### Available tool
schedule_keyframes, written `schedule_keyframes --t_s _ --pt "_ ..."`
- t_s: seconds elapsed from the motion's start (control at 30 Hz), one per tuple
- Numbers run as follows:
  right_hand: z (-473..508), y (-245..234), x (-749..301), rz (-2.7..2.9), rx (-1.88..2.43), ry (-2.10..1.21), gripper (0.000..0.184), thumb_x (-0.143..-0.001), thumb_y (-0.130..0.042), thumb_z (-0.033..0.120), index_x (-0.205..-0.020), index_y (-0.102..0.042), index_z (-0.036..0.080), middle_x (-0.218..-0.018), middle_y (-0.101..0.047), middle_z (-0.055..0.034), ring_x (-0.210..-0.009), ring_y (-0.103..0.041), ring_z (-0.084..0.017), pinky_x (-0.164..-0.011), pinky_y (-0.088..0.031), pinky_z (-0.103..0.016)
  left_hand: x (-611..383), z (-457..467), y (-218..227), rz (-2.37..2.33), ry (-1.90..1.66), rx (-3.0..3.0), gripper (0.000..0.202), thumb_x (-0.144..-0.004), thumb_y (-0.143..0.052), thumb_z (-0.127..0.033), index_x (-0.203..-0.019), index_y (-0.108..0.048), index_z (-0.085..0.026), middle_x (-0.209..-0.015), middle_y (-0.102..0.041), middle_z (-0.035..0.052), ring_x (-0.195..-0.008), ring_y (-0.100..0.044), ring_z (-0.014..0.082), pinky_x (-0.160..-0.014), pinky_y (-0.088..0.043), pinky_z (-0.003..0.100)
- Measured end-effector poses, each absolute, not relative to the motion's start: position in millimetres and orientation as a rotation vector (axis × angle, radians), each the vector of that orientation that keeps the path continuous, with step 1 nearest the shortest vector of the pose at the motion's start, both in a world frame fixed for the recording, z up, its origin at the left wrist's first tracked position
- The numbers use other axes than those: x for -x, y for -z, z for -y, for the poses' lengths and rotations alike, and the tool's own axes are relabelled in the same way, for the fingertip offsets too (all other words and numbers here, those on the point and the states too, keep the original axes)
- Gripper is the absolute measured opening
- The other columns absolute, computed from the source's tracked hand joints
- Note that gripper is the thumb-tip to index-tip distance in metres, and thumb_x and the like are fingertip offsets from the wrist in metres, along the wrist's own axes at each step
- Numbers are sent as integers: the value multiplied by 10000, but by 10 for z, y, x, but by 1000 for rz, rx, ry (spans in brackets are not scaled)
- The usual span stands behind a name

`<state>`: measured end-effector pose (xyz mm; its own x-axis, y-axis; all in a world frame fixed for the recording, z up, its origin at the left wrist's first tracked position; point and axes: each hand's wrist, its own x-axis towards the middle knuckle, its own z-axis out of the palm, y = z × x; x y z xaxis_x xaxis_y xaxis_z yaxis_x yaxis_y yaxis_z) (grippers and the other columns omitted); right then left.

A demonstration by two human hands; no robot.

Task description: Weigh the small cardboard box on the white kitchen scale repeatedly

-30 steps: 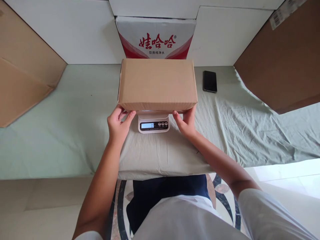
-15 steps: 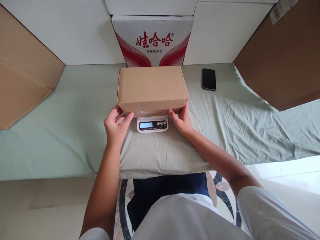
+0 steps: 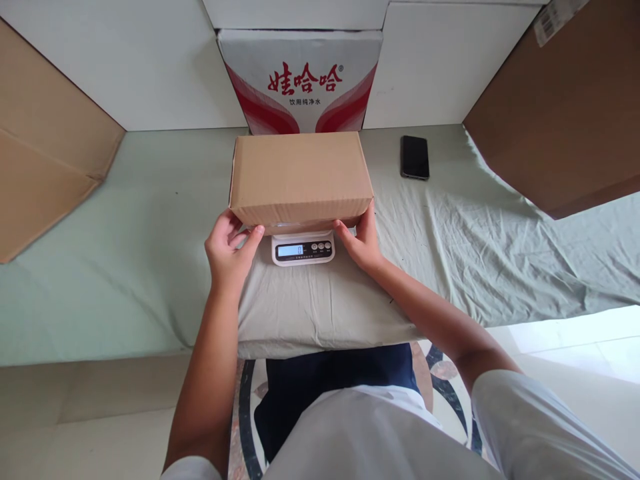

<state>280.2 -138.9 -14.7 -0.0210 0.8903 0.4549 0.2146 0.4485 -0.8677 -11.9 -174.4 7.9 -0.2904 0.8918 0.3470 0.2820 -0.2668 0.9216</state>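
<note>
As left grip (image 3: 229,252) and right grip (image 3: 362,243) clasp carton (image 3: 301,170) by near lower corners | over scale (image 3: 303,251), midway between front and back edges of bench (image 3: 150,247) | probably stiff, weight unclear; support beneath both ends

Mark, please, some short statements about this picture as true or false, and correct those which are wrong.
1. The left hand and the right hand both hold the small cardboard box. True.
2. The phone lies to the left of this box. False: the phone lies to its right.
3. A white-and-red carton stands behind the small box. True.
4. The scale's display is dark. False: the display of the scale is lit.
5. The cloth is bright red. False: the cloth is pale green.
</note>
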Motion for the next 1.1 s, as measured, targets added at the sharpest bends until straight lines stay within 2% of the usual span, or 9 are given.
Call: schedule_keyframes --t_s 0.13,0.23,0.37,0.5,0.57,0.67,0.73,0.97,1.1 --pt "1378 167 -2804 1545 1012 -690 1030 -965 -680 809 -1791 -226 395 -1846 -423 -112 -1777 -359 -375 -1499 -303 -665 87 1734 -93 -1468 -1636 -1418 658 -855 -961 -477 -1385 -744 -154 -1369 -804 185 -1290 -797 327 -1078 -714 453" --pt "1380 160 -2827 1557 1015 -656 1070 -952 -665 841 -1803 -188 403 -1900 -342 -98 -1801 -309 -393 -1494 -289 -692 94 1734 -100 -1448 -1658 -1432 732 -859 -973 -530 -1394 -731 -93 -1384 -801 219 -1284 -794 314 -1060 -705 427" --pt "1393 132 -2912 1507 997 -570 1045 -947 -542 921 -1803 -136 481 -1939 -262 -34 -1824 -249 -413 -1453 -295 -761 166 1715 -107 -1348 -1816 -1401 899 -852 -961 -659 -1475 -666 -82 -1488 -754 267 -1380 -766 339 -1162 -657 487" --pt "1424 81 -2972 1398 1003 -528 873 -985 -479 864 -1760 -264 523 -1888 -360 -23 -1768 -368 -404 -1385 -374 -772 225 1670 -124 -1337 -1995 -1307 893 -816 -938 -732 -1397 -683 -104 -1471 -768 272 -1384 -775 371 -1194 -635 563" --pt "1445 52 -2968 1332 1006 -556 811 -983 -505 830 -1714 -372 504 -1831 -441 -33 -1723 -435 -394 -1367 -406 -745 235 1655 -134 -1378 -2009 -1270 871 -801 -918 -762 -1360 -703 -129 -1427 -799 247 -1352 -794 371 -1105 -679 528" --pt "1464 26 -2944 1250 1013 -613 751 -964 -554 795 -1637 -487 468 -1728 -543 -48 -1655 -506 -376 -1340 -447 -695 242 1648 -145 -1423 -1994 -1227 860 -779 -907 -774 -1338 -725 -146 -1407 -814 237 -1301 -818 361 -894 -702 419" --pt "1460 29 -2935 1204 1012 -645 714 -955 -571 774 -1588 -530 447 -1666 -582 -56 -1602 -549 -363 -1319 -466 -668 248 1651 -149 -1436 -1989 -1202 838 -793 -886 -771 -1336 -730 -151 -1416 -811 235 -1293 -821 353 -847 -686 387" --pt "1373 74 -2942 1008 1029 -740 547 -911 -615 670 -1392 -611 410 -1478 -644 -39 -1427 -630 -298 -1256 -492 -574 279 1641 -162 -1494 -1941 -1108 811 -838 -761 -802 -1346 -703 -173 -1443 -794 239 -1332 -800 371 -888 -684 420" --pt "1314 64 -2938 875 1079 -807 436 -915 -582 625 -1269 -627 376 -1362 -672 -23 -1301 -662 -245 -1175 -525 -498 289 1619 -166 -1510 -1930 -1070 815 -843 -716 -824 -1331 -682 -171 -1439 -783 260 -1329 -796 391 -898 -687 451"
